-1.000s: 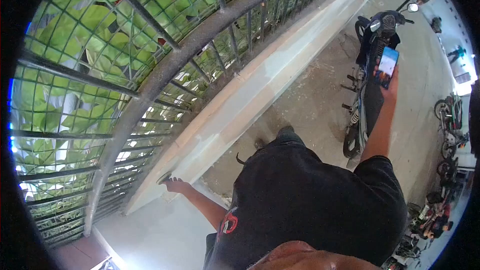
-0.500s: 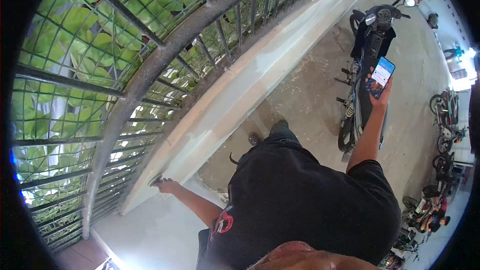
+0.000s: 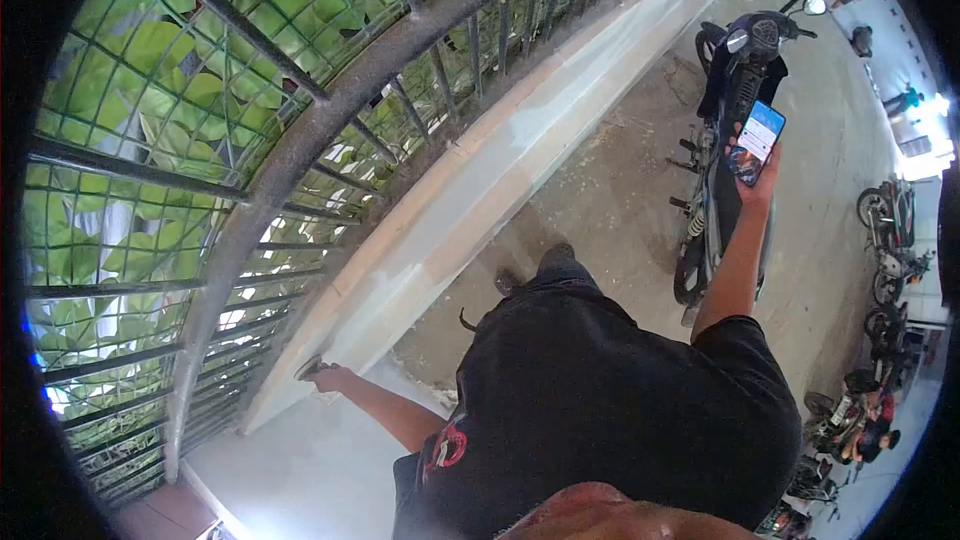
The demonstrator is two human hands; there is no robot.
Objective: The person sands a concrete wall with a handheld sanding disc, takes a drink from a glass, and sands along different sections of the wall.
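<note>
My right hand (image 3: pixel 760 180) is closed around a smartphone (image 3: pixel 756 144), held upright with its lit screen facing me. The screen shows a blue top, white blocks and a dark picture at the bottom; the text is too small to read. Behind the phone stands a parked motorcycle (image 3: pixel 722 165). On the far left my left hand (image 3: pixel 328 378) reaches to the low wall (image 3: pixel 400 270), its fingers curled at a small dark rounded object (image 3: pixel 308 368) on the wall's edge. What that object is I cannot make out.
A metal railing (image 3: pixel 345 90) with green mesh and leaves behind it runs along the wall. More motorcycles (image 3: pixel 885 240) stand at the right, with a person (image 3: pixel 880 435) near them. Concrete floor (image 3: pixel 600 190) lies between wall and motorcycle.
My left hand has shifted slightly down at the wall's edge, and the dark object shows more. The phone has moved a little up and left in view, still in my right hand.
</note>
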